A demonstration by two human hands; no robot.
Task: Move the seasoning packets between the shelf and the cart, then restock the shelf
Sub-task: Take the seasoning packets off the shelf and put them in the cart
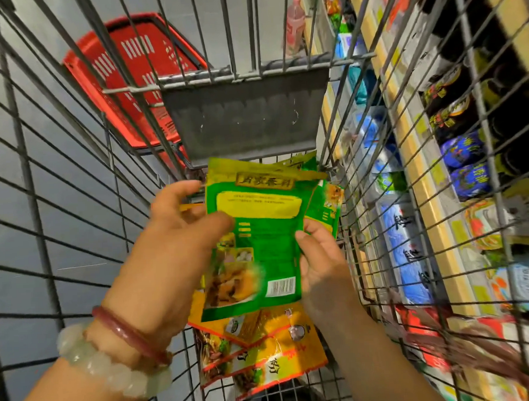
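Both hands, left hand (pixel 182 222) and right hand (pixel 320 252), are holding green packets (pixel 258 231) over yellow packets (pixel 263 352) lying in the cart (pixel 248 125), shelf (pixel 423 193) at three o'clock.

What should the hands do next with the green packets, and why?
Probably lift the green packets up out of the cart toward the shelf on the right. Both the left hand and the right hand already hold the bunch above the cart floor, more yellow packets lie beneath, and the shelf sits just beyond the wire side.

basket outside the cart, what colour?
Red basket, with slotted sides, seen through the cart wires in the head view.
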